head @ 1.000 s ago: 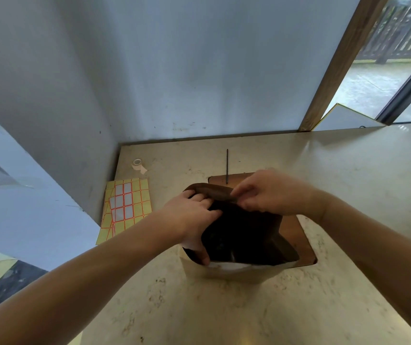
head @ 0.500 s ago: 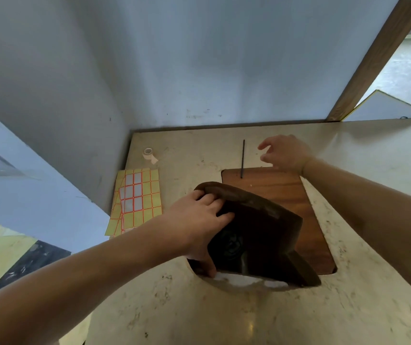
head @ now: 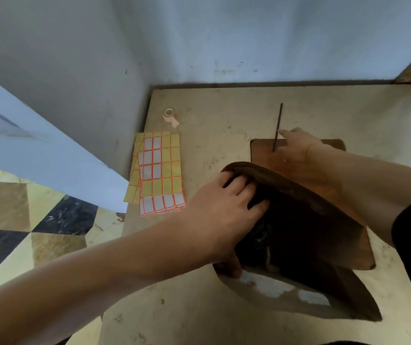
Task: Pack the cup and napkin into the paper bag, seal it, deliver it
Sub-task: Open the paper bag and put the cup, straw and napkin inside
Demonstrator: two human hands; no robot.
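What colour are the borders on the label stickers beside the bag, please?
Orange-red borders on the label stickers, set on yellow backing; clearest in the head view.

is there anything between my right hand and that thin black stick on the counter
Nothing visible. Your right hand is already at the black stick, fingertips beside it where it crosses onto the wooden board. Your left hand holds the paper bag, nearer you and clear of that reach.

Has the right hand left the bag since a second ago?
Yes. The right hand went from the paper bag rim outward to the thin black stick.
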